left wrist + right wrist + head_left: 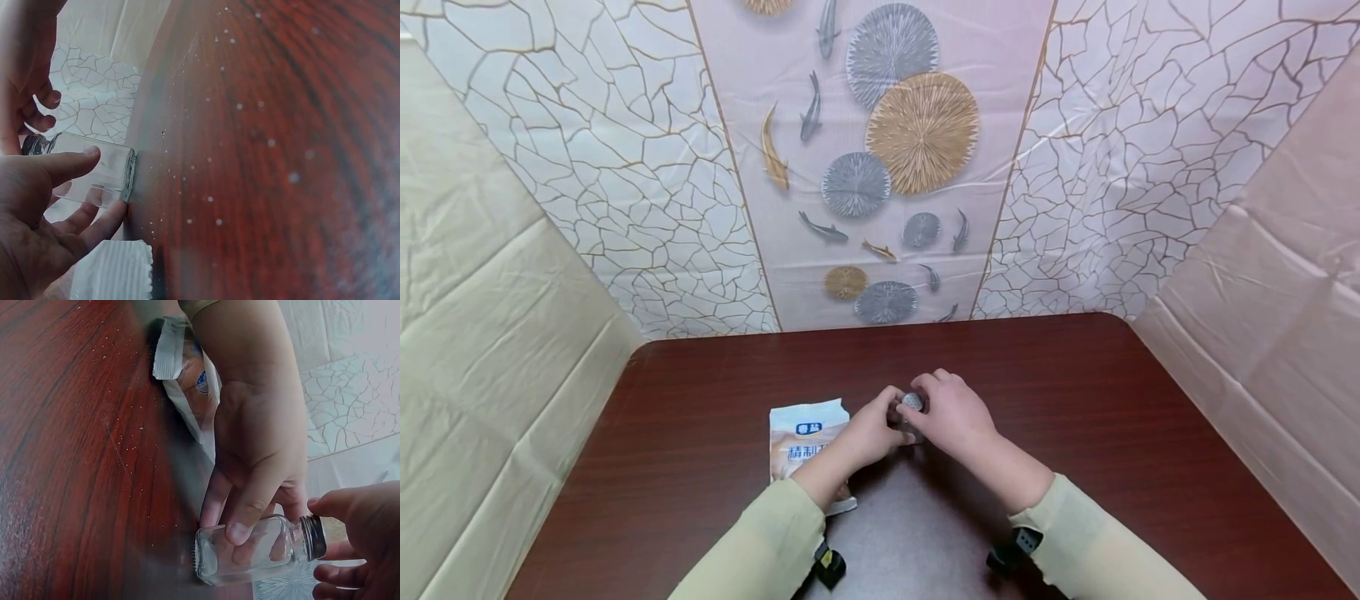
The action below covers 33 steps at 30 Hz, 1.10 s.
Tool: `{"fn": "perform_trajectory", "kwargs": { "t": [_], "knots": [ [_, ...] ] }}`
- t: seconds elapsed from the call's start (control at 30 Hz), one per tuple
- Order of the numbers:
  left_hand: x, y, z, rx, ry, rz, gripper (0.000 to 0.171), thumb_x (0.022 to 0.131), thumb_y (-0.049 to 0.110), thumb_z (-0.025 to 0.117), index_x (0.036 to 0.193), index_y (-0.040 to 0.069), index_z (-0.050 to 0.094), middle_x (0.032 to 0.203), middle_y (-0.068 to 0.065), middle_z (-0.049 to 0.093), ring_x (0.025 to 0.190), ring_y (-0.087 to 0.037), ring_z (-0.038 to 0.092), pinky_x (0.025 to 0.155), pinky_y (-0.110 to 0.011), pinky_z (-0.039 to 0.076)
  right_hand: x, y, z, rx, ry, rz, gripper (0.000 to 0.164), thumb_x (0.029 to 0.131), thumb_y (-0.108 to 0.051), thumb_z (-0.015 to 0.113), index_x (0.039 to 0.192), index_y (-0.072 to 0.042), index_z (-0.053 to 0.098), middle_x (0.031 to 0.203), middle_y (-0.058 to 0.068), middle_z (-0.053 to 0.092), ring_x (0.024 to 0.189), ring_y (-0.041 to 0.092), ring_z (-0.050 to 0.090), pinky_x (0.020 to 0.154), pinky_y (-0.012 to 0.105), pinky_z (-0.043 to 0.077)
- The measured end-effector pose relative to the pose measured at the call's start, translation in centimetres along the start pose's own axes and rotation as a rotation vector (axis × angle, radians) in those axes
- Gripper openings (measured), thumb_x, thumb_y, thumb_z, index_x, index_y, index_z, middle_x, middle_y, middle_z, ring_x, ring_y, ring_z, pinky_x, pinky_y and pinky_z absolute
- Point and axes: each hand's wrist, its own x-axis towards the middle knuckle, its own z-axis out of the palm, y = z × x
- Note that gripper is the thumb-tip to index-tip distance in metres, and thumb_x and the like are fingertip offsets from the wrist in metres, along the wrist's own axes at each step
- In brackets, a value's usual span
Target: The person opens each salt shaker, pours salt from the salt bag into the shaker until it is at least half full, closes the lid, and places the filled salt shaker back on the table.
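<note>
A patterned backdrop [700, 208] stands at the far side, behind a dark red table [1075, 417]. Left of the middle lies a white bag [790, 433], partly hidden by the left forearm. The right hand [955, 408] reaches in from the right, thumb and fingertips bent about a cap. The left hand [872, 429] grips the glass between thumb and fingers, low down. The jar [262, 559] stands upright near the table's middle, right of the bag; its cap [314, 537] sits on top. White specks [239, 107] dot the wood.
</note>
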Motion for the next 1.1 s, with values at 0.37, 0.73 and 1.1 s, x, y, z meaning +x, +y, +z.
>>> {"fn": "perform_trajectory", "kwargs": {
  "t": [0.37,0.73,1.1],
  "knots": [
    [-0.16,0.2,-0.31,-0.021,0.0,-0.004,0.039,0.086,0.017,0.078,0.114,0.02,0.051,0.103,0.003,0.063,0.091,-0.015,0.059,0.075,-0.034,0.05,0.13,-0.18,0.31,0.031,-0.011,0.007,0.029,0.086,-0.036,0.076,0.098,-0.011,0.071,0.087,0.001,0.06,0.081,0.019,0.057,0.068,0.033,0.05],
    [-0.37,0.17,-0.37,-0.015,-0.005,-0.006,0.04,0.087,0.014,0.078,0.116,0.019,0.05,0.105,0.001,0.062,0.095,-0.016,0.059,0.074,-0.032,0.052,0.02,-0.08,0.45,0.014,0.003,-0.083,0.032,0.086,-0.031,0.078,0.104,-0.005,0.074,0.095,0.005,0.064,0.091,0.025,0.06,0.074,0.036,0.053],
    [0.12,0.07,-0.38,0.019,-0.013,-0.014,0.042,0.086,0.016,0.078,0.117,0.021,0.049,0.112,0.0,0.061,0.108,-0.018,0.058,0.087,-0.037,0.049,-0.23,0.13,0.0,0.009,-0.042,-0.147,0.036,0.09,-0.023,0.074,0.119,-0.003,0.069,0.103,0.007,0.063,0.093,0.023,0.059,0.073,0.035,0.053]
  ]
}}
